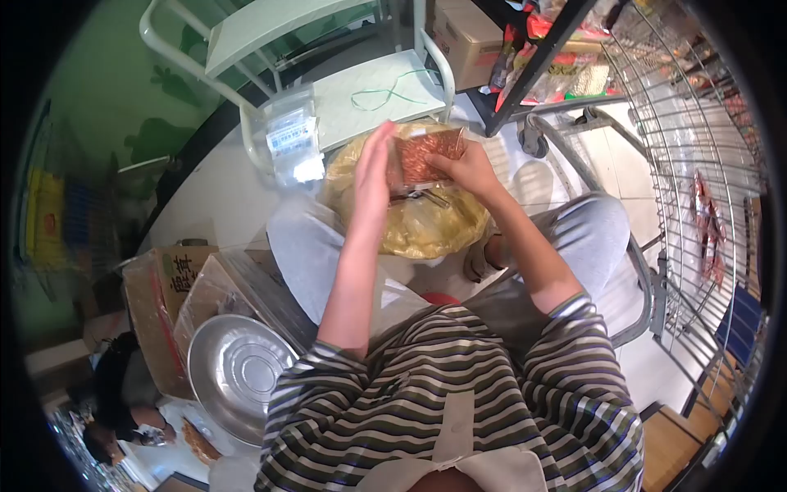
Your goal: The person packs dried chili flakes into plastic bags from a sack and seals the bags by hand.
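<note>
A clear plastic packet of small reddish-brown pieces (pixel 420 157) is held upright over a large yellow plastic bag (pixel 434 225) between my knees. I cannot make out exactly what the pieces are. My right hand (pixel 469 168) grips the packet's right side, thumb across its front. On the other side my left hand (pixel 374 168) is flat, fingers stretched out, its palm against or close to the packet's left edge. Dark thin items, too small to name, lie in the yellow bag just below the packet.
Ahead stands a pale metal chair (pixel 385 90) with a green string loop (pixel 389 94) on its seat. Clear printed bags (pixel 293 143) hang at its left corner. A metal basin (pixel 243 369) and cardboard boxes (pixel 156 320) are left; a wire rack (pixel 672 164) is right.
</note>
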`<state>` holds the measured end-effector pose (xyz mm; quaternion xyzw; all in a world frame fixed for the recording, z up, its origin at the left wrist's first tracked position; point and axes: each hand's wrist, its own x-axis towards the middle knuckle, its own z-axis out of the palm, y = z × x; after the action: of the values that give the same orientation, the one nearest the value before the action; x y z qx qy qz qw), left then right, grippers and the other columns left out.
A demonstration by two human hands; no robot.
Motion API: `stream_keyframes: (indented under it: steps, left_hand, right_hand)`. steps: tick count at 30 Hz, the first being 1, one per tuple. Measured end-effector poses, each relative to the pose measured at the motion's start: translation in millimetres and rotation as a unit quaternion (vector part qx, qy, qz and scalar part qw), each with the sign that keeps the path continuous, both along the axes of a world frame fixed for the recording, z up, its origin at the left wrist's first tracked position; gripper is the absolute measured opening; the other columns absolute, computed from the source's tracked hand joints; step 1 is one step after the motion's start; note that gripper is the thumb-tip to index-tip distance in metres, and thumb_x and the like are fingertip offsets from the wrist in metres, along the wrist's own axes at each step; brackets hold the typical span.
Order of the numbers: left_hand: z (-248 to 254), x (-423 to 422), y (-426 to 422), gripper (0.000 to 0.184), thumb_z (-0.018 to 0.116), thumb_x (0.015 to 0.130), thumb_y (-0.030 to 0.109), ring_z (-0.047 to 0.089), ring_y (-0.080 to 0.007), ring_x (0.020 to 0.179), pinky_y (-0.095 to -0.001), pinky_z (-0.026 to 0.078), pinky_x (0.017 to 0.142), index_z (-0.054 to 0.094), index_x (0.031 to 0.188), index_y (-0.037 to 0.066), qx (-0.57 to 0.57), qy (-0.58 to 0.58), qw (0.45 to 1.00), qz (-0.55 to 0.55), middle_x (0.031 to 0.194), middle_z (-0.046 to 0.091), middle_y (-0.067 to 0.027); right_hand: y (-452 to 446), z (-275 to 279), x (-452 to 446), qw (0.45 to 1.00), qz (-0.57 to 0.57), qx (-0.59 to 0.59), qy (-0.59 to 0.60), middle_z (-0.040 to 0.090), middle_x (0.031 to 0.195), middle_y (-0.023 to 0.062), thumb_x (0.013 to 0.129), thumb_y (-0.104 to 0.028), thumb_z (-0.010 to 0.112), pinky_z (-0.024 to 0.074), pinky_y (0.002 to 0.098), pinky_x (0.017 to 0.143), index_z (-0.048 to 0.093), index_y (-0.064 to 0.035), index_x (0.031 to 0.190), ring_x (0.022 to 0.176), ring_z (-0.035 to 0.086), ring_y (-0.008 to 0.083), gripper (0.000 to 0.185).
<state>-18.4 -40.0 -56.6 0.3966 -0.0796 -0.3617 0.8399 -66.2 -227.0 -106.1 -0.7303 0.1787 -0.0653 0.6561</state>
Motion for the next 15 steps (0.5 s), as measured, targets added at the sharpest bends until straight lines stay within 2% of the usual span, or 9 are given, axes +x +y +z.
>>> stream_keyframes:
  steps: [4,6,7,8,10,11,13,14,15]
  left_hand:
    - [-49.0,22.3,4.6,0.047,0.038,0.098,0.037,0.049,-0.0224,0.115,-0.0327,0.036,0.099,0.046,0.128,0.002,0.222,0.014,0.974,0.042,0.122,0.055,-0.0133]
    - [-60.2,26.9,8.3,0.047,0.039,0.098,0.038,0.057,-0.0187,0.099,-0.0329,0.042,0.091,0.051,0.121,-0.001,0.281,-0.082,0.952,0.091,0.105,0.062,-0.0110]
    - [-59.4,26.4,10.9,0.047,0.039,0.098,0.038,0.057,-0.0187,0.099,-0.0329,0.042,0.091,0.051,0.121,-0.001,0.279,-0.079,0.952,0.097,0.105,0.062,-0.0110]
    - [-59.3,23.9,13.9,0.049,0.039,0.097,0.040,0.057,-0.0181,0.099,-0.0323,0.042,0.090,0.052,0.119,-0.002,0.250,-0.039,0.961,0.109,0.105,0.062,-0.0118]
    - [-9.5,12.2,14.9,0.052,0.038,0.098,0.042,0.057,-0.0179,0.097,-0.0317,0.042,0.088,0.056,0.114,-0.004,0.186,0.065,0.969,0.147,0.105,0.062,-0.0132]
    - [-12.3,13.7,17.6,0.052,0.038,0.098,0.042,0.057,-0.0179,0.097,-0.0317,0.042,0.088,0.056,0.114,-0.004,0.180,0.069,0.970,0.150,0.105,0.062,-0.0132]
    - [-23.1,17.2,24.1,0.051,0.040,0.097,0.042,0.057,-0.0162,0.090,-0.0313,0.043,0.083,0.057,0.107,-0.005,0.102,-0.006,0.990,0.101,0.100,0.063,-0.0106]
    - [-49.2,17.2,17.0,0.040,0.043,0.098,0.036,0.051,-0.0100,0.071,-0.0281,0.041,0.068,0.059,0.093,-0.001,0.167,-0.136,0.958,0.189,0.079,0.059,-0.0022]
    - [-44.9,16.9,18.7,0.040,0.043,0.098,0.036,0.051,-0.0100,0.071,-0.0281,0.041,0.068,0.059,0.093,-0.001,0.164,-0.132,0.958,0.193,0.079,0.059,-0.0022]
  right_hand:
    - [33.5,94.2,-13.0,0.994,0.019,0.064,-0.091,0.067,0.092,0.0073,0.078,-0.013,0.072,0.0508,0.0255,0.071,0.063,0.0037,0.099,0.076,0.063,0.0124,0.029]
    - [29.5,99.4,-20.5,0.988,0.020,0.129,-0.084,0.067,0.091,0.0073,0.079,-0.012,0.071,0.0512,0.0251,0.070,0.062,0.0029,0.100,0.076,0.063,0.0118,0.027]
    - [28.2,99.7,-23.1,0.978,0.012,0.197,-0.073,0.067,0.090,0.0074,0.080,-0.011,0.070,0.0517,0.0246,0.068,0.062,0.0021,0.100,0.077,0.064,0.0112,0.026]
    - [28.9,98.0,-24.6,0.976,0.008,0.190,-0.107,0.067,0.089,0.0073,0.081,-0.010,0.069,0.0519,0.0235,0.059,0.062,0.0009,0.100,0.073,0.064,0.0107,0.023]
    - [26.2,93.8,-28.4,0.974,0.006,0.210,-0.086,0.067,0.089,0.0068,0.082,-0.010,0.068,0.0510,0.0231,0.056,0.062,0.0011,0.100,0.072,0.064,0.0106,0.022]
    - [23.9,92.0,-29.1,0.971,0.000,0.230,-0.070,0.067,0.089,0.0063,0.082,-0.011,0.067,0.0501,0.0226,0.052,0.063,0.0014,0.099,0.070,0.064,0.0104,0.021]
    - [22.7,87.3,-29.6,0.983,0.004,0.183,-0.036,0.067,0.089,0.0062,0.083,-0.011,0.067,0.0497,0.0229,0.053,0.062,0.0019,0.101,0.069,0.063,0.0101,0.023]
    - [24.6,85.6,-29.5,0.985,0.009,0.170,-0.032,0.066,0.088,0.0057,0.083,-0.011,0.067,0.0495,0.0228,0.052,0.061,0.0019,0.102,0.068,0.063,0.0098,0.024]
    - [26.4,83.6,-28.5,0.987,0.015,0.159,-0.029,0.066,0.088,0.0053,0.082,-0.011,0.068,0.0493,0.0227,0.052,0.061,0.0018,0.103,0.068,0.062,0.0095,0.025]
